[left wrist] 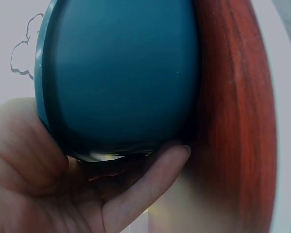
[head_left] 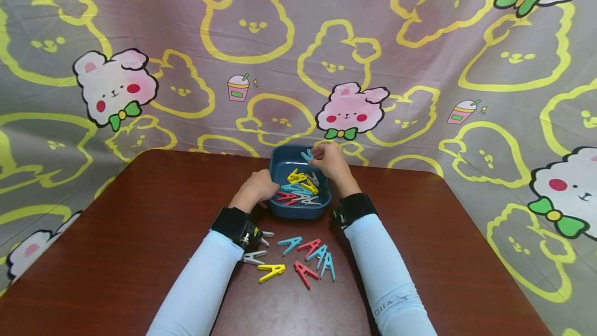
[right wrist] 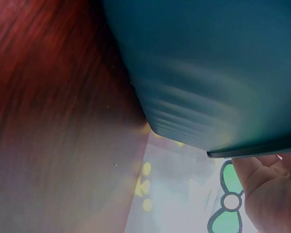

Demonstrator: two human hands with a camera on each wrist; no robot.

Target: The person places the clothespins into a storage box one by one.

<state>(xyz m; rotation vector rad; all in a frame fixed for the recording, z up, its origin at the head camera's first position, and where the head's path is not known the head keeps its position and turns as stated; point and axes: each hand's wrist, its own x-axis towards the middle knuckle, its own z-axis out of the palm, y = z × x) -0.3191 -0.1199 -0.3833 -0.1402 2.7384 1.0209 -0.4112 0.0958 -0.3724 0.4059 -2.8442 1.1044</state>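
- Seen from the head camera, a person's right hand [head_left: 329, 162] pinches a light-blue clothespin [head_left: 307, 155] over the far end of a dark blue bin [head_left: 298, 210], just above the frame's centre.
- The left hand [head_left: 256, 187] rests against the bin's left wall; in the left wrist view its fingers [left wrist: 155, 177] curl round the bin's [left wrist: 121, 73] lower edge, holding it.
- Yellow, red, grey and blue pins [head_left: 300, 189] lie heaped inside the bin.
- More loose clothespins [head_left: 303, 261] are scattered on the red-brown table [head_left: 116, 253] below the bin, between the two pale sleeves.
- A rabbit-print cloth [head_left: 298, 40] fills the upper frame.
- The right wrist view shows only the bin's wall [right wrist: 218, 73] and the palm's edge [right wrist: 271, 189] at lower right.
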